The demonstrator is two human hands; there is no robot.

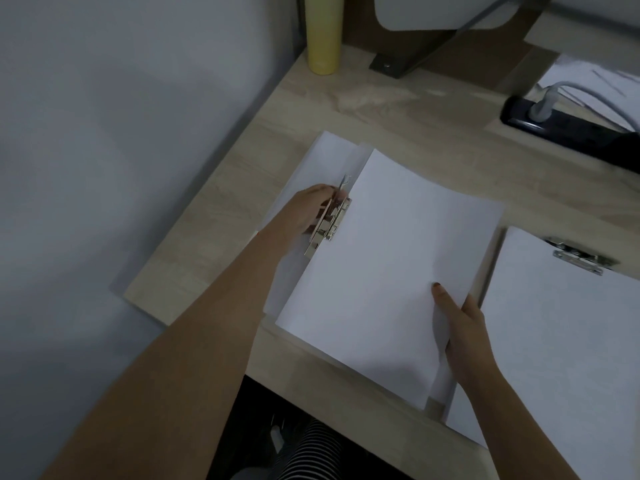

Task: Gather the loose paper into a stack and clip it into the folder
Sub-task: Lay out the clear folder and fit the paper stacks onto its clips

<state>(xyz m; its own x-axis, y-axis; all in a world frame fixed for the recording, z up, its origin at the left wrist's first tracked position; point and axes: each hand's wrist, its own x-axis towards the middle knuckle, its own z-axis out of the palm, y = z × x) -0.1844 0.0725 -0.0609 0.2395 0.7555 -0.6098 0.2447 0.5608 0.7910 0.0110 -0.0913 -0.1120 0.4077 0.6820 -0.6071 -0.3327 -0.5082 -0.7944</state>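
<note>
Pinching light, likely floppy paper stack at right edge with right hand, gripping stiff folder clip mid-frame with left hand.

A pale wooden desk stands against a grey wall. At its far edge, a yellow cylinder stands upright beside a dark metal bracket; to the right, a grey cable plugs into a black power strip.
</note>
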